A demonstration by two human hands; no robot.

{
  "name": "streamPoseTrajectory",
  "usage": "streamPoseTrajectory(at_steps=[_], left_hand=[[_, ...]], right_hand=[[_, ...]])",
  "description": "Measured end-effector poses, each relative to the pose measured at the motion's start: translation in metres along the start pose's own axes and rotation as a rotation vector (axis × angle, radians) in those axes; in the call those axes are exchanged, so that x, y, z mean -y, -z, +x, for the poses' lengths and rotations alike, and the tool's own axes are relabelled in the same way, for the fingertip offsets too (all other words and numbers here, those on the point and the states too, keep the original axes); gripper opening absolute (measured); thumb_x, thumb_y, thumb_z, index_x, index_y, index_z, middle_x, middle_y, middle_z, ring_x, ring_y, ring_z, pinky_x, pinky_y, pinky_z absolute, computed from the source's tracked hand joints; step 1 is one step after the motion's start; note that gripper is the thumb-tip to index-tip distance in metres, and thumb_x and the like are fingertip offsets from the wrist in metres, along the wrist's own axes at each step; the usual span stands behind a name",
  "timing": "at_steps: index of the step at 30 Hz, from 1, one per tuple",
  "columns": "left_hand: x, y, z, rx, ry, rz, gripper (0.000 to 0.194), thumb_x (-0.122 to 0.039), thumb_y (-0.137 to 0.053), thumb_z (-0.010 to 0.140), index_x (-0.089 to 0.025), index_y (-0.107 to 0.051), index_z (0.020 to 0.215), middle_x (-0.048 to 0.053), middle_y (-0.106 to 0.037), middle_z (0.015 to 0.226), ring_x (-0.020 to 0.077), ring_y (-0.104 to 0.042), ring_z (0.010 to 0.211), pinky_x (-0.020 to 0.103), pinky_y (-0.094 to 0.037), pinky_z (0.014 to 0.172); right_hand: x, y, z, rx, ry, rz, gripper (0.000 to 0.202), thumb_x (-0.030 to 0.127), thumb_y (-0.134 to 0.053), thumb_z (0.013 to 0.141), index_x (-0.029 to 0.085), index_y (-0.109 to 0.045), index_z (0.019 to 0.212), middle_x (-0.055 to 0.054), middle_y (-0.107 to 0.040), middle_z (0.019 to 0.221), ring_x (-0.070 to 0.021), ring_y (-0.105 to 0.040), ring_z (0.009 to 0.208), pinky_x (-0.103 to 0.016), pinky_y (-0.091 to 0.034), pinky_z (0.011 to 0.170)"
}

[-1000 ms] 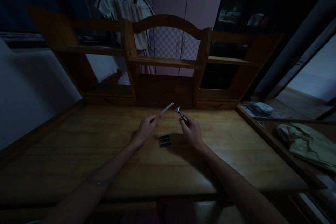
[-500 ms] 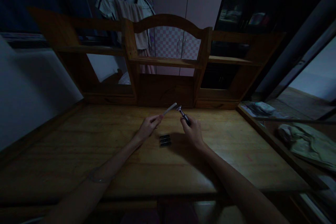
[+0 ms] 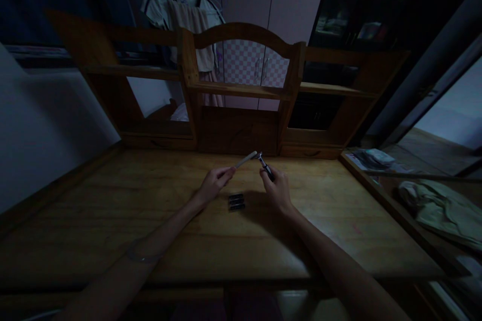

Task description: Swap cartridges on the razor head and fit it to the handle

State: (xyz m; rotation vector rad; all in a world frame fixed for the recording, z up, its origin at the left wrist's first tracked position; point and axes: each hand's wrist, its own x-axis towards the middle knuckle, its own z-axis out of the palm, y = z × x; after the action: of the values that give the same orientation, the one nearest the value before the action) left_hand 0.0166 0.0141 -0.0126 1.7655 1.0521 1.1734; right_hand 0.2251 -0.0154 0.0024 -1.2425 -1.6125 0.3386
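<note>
My left hand is closed round one end of a slim pale stick, which might be a toothbrush, though its kind is too dim to tell. The stick slants up to the right. In my right hand is a razor with a black and silver handle, its shiny head pointing up and left. The stick's far tip is at the razor head, seemingly touching it. Below and between the hands, a small clear pack of black cartridges lies on the wooden desk.
A wooden shelf unit with open compartments stands along the desk's back edge. To the right are a plastic-wrapped item and a pale folded cloth. Clothes hang behind the shelf, at the left.
The stick's tip has moved slightly right and down, onto the razor head. My right hand and the razor have barely shifted. The cartridge pack stays put.
</note>
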Motion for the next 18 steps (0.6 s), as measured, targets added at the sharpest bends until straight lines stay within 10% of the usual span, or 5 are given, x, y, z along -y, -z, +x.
streamPoseTrajectory(at_steps=[10,18], left_hand=[[0.0026,0.001,0.0022,0.099,0.299,-0.241,0.048,-0.063,-0.046,0.081,-0.019,-0.037,0.065,-0.007,-0.027,0.051,0.0043,-0.019,0.037,0.018,-0.012,0.035],[0.0034,0.0037,0.0019,0.055,0.283,-0.195,0.047,-0.062,-0.043,0.083,-0.019,-0.038,0.065,-0.007,-0.027,0.049,0.0048,-0.02,0.036,0.018,-0.012,0.035]], right_hand=[[-0.0009,-0.0017,-0.0011,0.017,0.004,0.023,0.027,0.03,-0.046,0.088,0.017,-0.049,0.065,0.004,-0.039,0.054,-0.0106,-0.039,0.05,-0.024,-0.022,0.049],[-0.0023,-0.0019,-0.0006,0.016,-0.014,0.038,0.027,0.03,-0.046,0.088,0.017,-0.05,0.065,0.004,-0.039,0.054,-0.0109,-0.039,0.05,-0.024,-0.022,0.048]])
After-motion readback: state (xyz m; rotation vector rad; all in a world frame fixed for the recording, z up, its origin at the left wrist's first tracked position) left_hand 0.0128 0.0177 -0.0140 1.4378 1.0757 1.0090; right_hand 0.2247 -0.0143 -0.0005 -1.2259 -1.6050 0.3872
